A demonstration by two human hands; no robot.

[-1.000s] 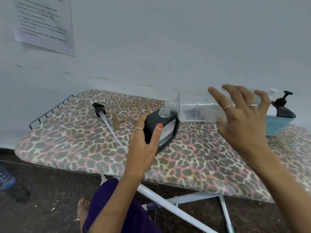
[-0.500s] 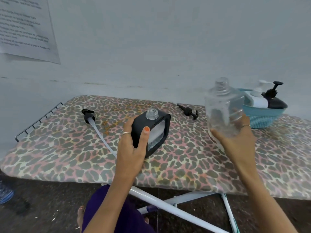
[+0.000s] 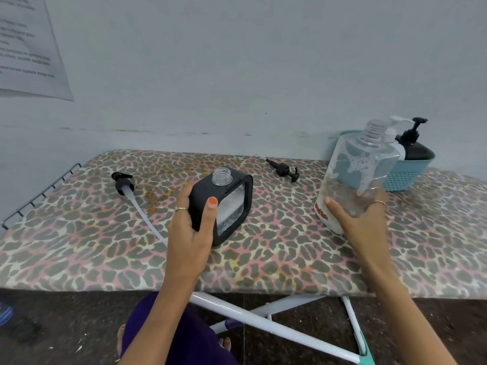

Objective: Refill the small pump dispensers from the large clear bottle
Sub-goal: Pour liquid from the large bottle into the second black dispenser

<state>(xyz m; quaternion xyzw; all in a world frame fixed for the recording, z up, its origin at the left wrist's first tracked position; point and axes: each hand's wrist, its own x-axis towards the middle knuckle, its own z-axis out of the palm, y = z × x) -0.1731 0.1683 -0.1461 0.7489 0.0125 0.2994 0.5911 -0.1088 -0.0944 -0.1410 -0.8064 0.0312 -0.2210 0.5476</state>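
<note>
A: What do the fingers hold?
B: The left hand (image 3: 191, 227) wraps its thumb and fingers round the black square dispenser (image 3: 222, 204), uncapped, standing on the ironing board (image 3: 79, 248). The right hand (image 3: 362, 222) grips the large clear bottle (image 3: 358, 175) low down, upright and open-necked, right of the dispenser.
A: Around it?
B: A long-tubed pump (image 3: 123, 184) lies to its left, a small black pump (image 3: 283, 170) behind-right, and a blue basket (image 3: 405, 175) with two pump bottles beyond the clear bottle.

I see a leopard-print cloth board cover (image 3: 263, 248), a clear glossy plastic bottle (image 3: 353, 177), a matt black dispenser casing (image 3: 204, 206) and a woven-look turquoise plastic basket (image 3: 403, 177).
</note>
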